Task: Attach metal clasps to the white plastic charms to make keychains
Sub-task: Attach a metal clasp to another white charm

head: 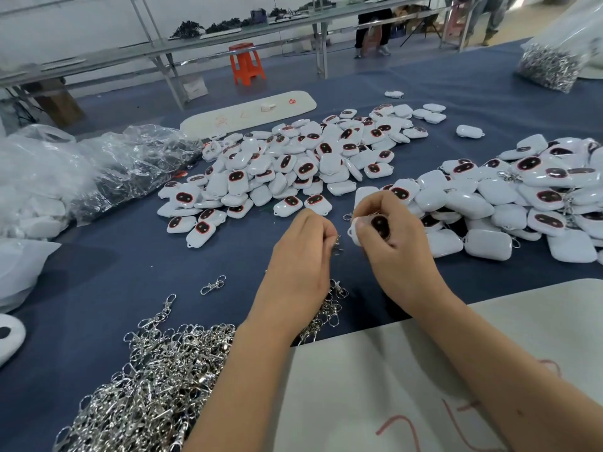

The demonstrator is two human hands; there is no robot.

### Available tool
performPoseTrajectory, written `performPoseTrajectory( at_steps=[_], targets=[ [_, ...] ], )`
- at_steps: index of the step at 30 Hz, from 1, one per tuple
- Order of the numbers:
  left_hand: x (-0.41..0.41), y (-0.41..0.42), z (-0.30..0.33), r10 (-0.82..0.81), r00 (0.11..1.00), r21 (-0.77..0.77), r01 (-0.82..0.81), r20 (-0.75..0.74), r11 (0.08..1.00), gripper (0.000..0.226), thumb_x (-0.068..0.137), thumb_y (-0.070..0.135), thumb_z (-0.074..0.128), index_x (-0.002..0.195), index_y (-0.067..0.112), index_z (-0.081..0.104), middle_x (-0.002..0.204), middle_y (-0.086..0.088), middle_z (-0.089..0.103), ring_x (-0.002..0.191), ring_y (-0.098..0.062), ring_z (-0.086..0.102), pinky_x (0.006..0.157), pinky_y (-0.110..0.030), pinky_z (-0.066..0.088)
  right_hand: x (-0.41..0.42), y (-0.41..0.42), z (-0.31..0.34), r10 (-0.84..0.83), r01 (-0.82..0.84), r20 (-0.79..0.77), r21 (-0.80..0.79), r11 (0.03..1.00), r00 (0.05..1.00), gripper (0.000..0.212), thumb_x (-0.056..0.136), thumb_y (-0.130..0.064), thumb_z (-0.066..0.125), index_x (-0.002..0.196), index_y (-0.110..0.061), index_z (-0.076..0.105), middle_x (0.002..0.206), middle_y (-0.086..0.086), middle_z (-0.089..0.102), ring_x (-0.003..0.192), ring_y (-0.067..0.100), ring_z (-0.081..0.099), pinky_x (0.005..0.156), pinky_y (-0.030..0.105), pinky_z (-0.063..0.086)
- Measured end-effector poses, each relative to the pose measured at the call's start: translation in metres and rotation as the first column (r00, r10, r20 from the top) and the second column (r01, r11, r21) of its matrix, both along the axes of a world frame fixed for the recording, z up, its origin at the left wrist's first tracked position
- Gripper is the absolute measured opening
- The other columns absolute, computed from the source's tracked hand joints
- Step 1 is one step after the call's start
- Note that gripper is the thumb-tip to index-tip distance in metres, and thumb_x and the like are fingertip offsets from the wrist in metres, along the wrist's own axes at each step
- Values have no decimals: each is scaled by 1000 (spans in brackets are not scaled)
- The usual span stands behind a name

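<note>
At the near edge of the counter (pixel 107 256) lies a heap of metal clasps (pixel 156 380), with a white sheet (pixel 408 370) at the near right corner. Just beyond, the left hand (pixel 301 256) pinches one clasp (pixel 337 244) in curled fingers, while the right hand (pixel 388 236) grips a white charm (pixel 375 225), its loop turned toward the clasp. The joining looks about to happen: the hook must open and thread that loop. Farther back sit the plain charms (pixel 293 164); those toward the right edge (pixel 522 197) seem clasped already.
</note>
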State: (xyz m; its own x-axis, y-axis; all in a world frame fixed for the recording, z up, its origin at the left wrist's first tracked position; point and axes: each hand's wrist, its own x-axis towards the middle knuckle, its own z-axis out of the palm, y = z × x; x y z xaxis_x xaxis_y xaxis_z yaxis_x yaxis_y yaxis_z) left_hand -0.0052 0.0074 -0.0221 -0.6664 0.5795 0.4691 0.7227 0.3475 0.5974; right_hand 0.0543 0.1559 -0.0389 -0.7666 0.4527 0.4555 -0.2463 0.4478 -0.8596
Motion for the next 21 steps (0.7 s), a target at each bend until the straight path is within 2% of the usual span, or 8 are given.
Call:
performPoseTrajectory(
  at_steps=[3,6,9,13,18,21],
  targets=[
    [4,3,2,-22,1000,-73,21,-13,997,20,101,1,48,89,16,51,91,9,48,83,-20,46,73,-37,42,-1,1,0,21,-19,15,-129,991,1000,11,100,-12,58,98,-22,56,81,-8,62,64,9,52,63,36,48],
    [5,4,3,-30,1000,-85,29,-5,996,23,100,-2,47,88,17,50,91,10,48,84,-20,47,75,-38,43,-3,0,0,52,-47,29,-139,989,998,5,98,-17,56,99,-22,57,82,-12,62,66,7,53,64,38,49],
    [5,3,3,-24,1000,-90,24,4,996,21,100,-2,47,90,15,52,92,8,50,86,-22,48,77,-41,44,-2,0,0,87,-82,36,-124,989,996,5,95,-18,55,97,-23,56,79,-11,62,64,9,53,61,33,46],
    [5,3,3,-19,1000,-98,19,2,995,19,100,-3,47,91,13,53,93,6,50,86,-24,48,78,-46,45,-2,-2,1,73,-68,66,-69,995,995,16,99,-8,57,96,-23,56,83,-7,63,64,8,53,59,28,46],
    [5,3,1,11,1000,-134,-11,-4,991,22,96,-9,48,91,12,53,93,5,50,86,-23,47,79,-45,44,-2,-3,3,50,-47,110,-27,999,993,14,97,-6,59,96,-19,57,73,-11,57,57,4,49,54,15,38],
    [5,3,-1,35,999,-140,-36,-10,990,20,96,-7,48,92,12,54,95,4,51,87,-22,48,78,-43,43,-1,-4,4,45,-44,126,-11,999,991,15,97,-5,59,96,-20,56,73,-10,57,55,3,48,53,14,39]
  ],
)
